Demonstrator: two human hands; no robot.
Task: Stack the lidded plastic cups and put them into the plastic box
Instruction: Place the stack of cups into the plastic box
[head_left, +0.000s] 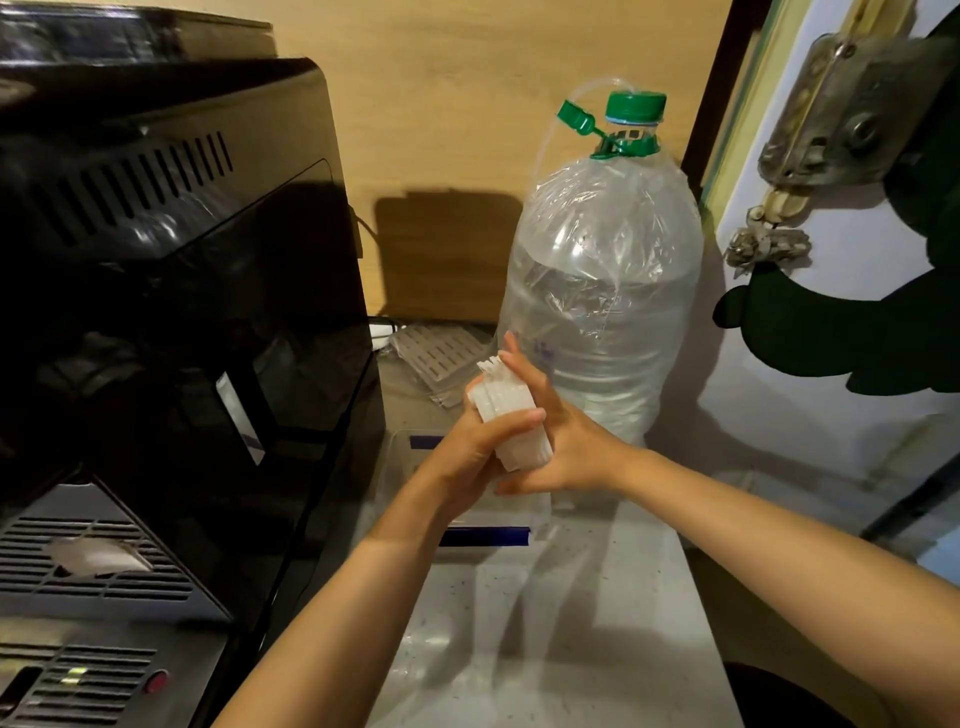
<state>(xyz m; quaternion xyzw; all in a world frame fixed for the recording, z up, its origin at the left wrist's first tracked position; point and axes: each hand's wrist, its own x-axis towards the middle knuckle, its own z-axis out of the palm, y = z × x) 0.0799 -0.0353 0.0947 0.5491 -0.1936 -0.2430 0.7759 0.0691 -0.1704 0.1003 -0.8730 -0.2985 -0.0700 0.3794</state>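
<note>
Above the box (415, 467), we hold the cups (511, 415) as one stack between both hands. Left hand (470, 452) fingers clench its near side; right hand (561, 441) fingers press flat on the far side. Behind stands a bottle (602, 280); the box rests on the table (571, 623).

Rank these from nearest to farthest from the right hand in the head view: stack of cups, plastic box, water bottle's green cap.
1. stack of cups: held against the right hand.
2. plastic box: just below the hands.
3. green cap: high up behind.
</note>
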